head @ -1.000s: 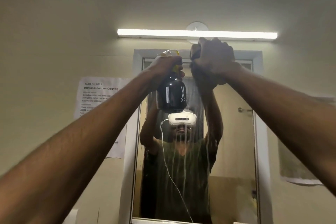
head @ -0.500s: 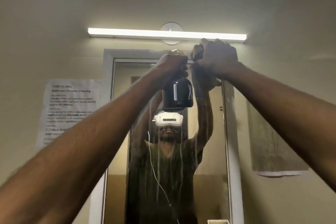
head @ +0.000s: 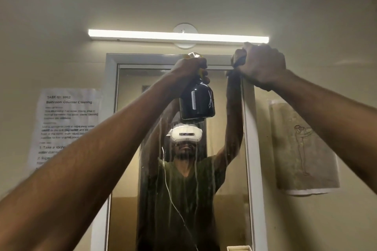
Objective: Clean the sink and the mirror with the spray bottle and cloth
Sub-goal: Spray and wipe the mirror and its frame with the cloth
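- Your left hand is wrapped around the neck of the spray bottle, fingers curled at the trigger, holding it high in front of the upper part of the mirror.
- The bottle is black and opaque — a white comb and scissors are printed on its side, and you cannot tell how much liquid is inside.
- Your right hand is clenched around the dark cloth, which is bunched in your fist against the mirror's top right corner, at the frame.
- Pale streaks of liquid run down the glass below the bottle.
- A lit tube lamp sits above the mirror; a printed task sheet hangs on the wall to its left and a sketch on paper to its right.
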